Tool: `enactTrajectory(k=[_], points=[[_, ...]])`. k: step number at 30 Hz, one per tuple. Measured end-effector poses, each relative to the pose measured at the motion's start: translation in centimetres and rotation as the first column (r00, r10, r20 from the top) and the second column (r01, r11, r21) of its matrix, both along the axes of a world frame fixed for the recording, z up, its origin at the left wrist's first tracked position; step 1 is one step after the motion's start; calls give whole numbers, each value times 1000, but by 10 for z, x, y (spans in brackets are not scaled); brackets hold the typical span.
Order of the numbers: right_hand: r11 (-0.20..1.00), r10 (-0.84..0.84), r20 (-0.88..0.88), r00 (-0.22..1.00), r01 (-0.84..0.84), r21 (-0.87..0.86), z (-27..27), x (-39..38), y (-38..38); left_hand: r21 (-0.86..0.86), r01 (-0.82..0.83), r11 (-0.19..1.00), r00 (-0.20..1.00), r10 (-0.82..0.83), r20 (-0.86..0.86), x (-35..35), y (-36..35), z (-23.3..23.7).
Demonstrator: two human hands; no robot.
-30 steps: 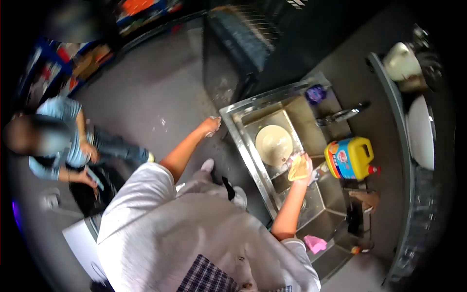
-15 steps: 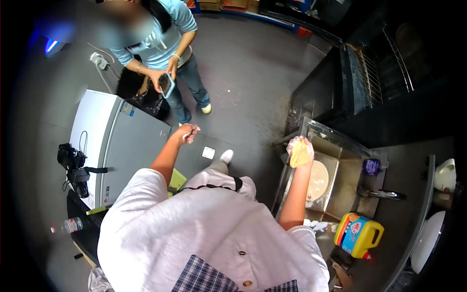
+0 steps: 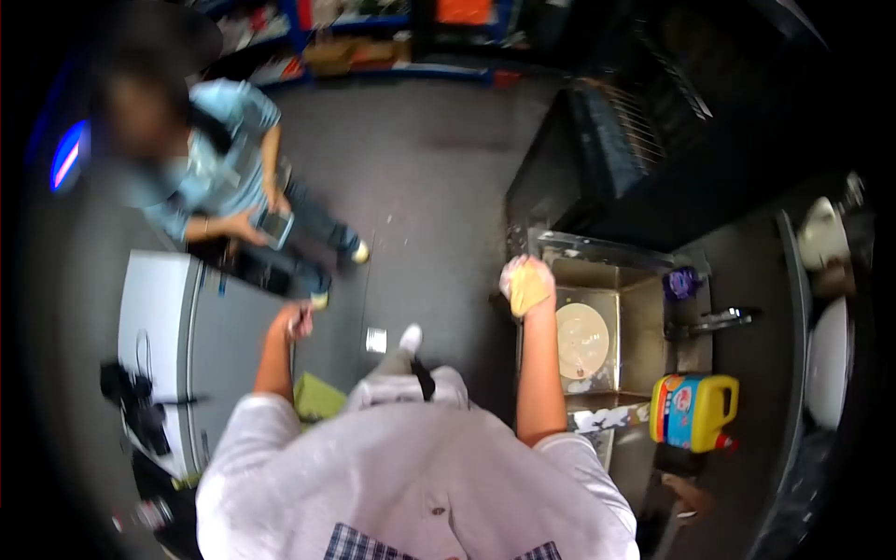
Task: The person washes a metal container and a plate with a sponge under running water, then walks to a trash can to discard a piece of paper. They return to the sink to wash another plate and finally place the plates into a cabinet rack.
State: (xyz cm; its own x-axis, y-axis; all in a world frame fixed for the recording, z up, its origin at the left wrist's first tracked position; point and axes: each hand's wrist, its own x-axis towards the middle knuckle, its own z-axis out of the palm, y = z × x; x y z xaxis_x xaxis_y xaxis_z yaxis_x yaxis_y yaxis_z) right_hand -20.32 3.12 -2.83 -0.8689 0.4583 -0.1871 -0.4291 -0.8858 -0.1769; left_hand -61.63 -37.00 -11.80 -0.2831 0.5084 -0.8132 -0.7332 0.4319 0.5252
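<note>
My right hand (image 3: 525,275) is closed on a yellow cloth (image 3: 530,287), held over the near left rim of the metal sink (image 3: 644,317). A round pale plate (image 3: 582,341) lies in the basin, just right of my right forearm. Out to the left, my left hand (image 3: 297,320) has its fingers curled, beside the grey fridge door; it is blurred, and I cannot make out what is in it, if anything.
A person in light blue (image 3: 224,177) stands ahead left holding a phone (image 3: 274,227). A fridge (image 3: 154,308) is at left. Right are a faucet (image 3: 723,320), a yellow jug (image 3: 695,412), a purple packet (image 3: 682,283) and a shelf with white dishes (image 3: 828,364).
The view has turned, so the sink, fridge and person sit further left. The cloth remains in my right hand, and my left hand stays curled.
</note>
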Motion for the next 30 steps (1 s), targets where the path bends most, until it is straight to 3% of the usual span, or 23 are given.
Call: enactTrajectory(k=[2,5,8,12,13,14,15,17,18,19,20,22,23,25,26,29,30], points=[[984,-83,49,995,90,-155,3,22,-6,-118,-58,991,996,49,-74,8,18,2],[964,-166,2,986,162,-212,-2,54,-13,-145,-86,986,984,62,-165,13,36,-11],[962,-215,19,976,216,-170,-2,84,-19,-31,-147,989,976,140,-164,10,44,-38],[968,-250,46,967,251,-18,-52,122,-4,-73,-93,993,927,59,-369,12,55,-64],[954,-298,84,951,300,-2,-40,129,-14,-74,-136,988,940,105,-326,22,65,-41],[935,-341,71,937,346,-80,-38,131,-17,30,-132,991,950,135,-283,17,64,-36],[930,-324,54,944,329,-163,-35,135,-18,-163,-252,954,949,210,-236,12,77,-22],[935,-332,92,939,340,-103,-37,137,-18,-233,-285,930,958,272,-86,-35,76,-37],[935,-338,104,935,346,-77,-36,134,-18,-187,-299,936,954,288,-83,-32,76,0],[927,-345,126,930,359,-107,-34,128,-19,-97,-254,962,965,245,-94,-55,70,0],[920,-349,151,925,369,-133,-32,120,-19,-61,-306,950,947,298,-118,-57,68,30],[948,-290,154,945,306,-89,-35,101,-13,87,-475,875,880,472,55,-80,62,67],[958,-263,170,950,278,-71,-33,89,-11,196,-425,884,904,404,140,-95,54,84],[977,-195,179,964,207,-51,-33,61,-6,333,-366,869,929,364,73,-141,39,76],[991,-128,175,976,133,-18,-38,49,2,277,-409,869,878,458,-141,-143,39,94],[995,-57,173,983,70,-69,-33,-8,4,306,-430,849,859,489,-150,-207,13,88],[996,89,126,988,-88,-15,-35,-30,7,331,-422,844,858,489,-154,-226,8,92]])
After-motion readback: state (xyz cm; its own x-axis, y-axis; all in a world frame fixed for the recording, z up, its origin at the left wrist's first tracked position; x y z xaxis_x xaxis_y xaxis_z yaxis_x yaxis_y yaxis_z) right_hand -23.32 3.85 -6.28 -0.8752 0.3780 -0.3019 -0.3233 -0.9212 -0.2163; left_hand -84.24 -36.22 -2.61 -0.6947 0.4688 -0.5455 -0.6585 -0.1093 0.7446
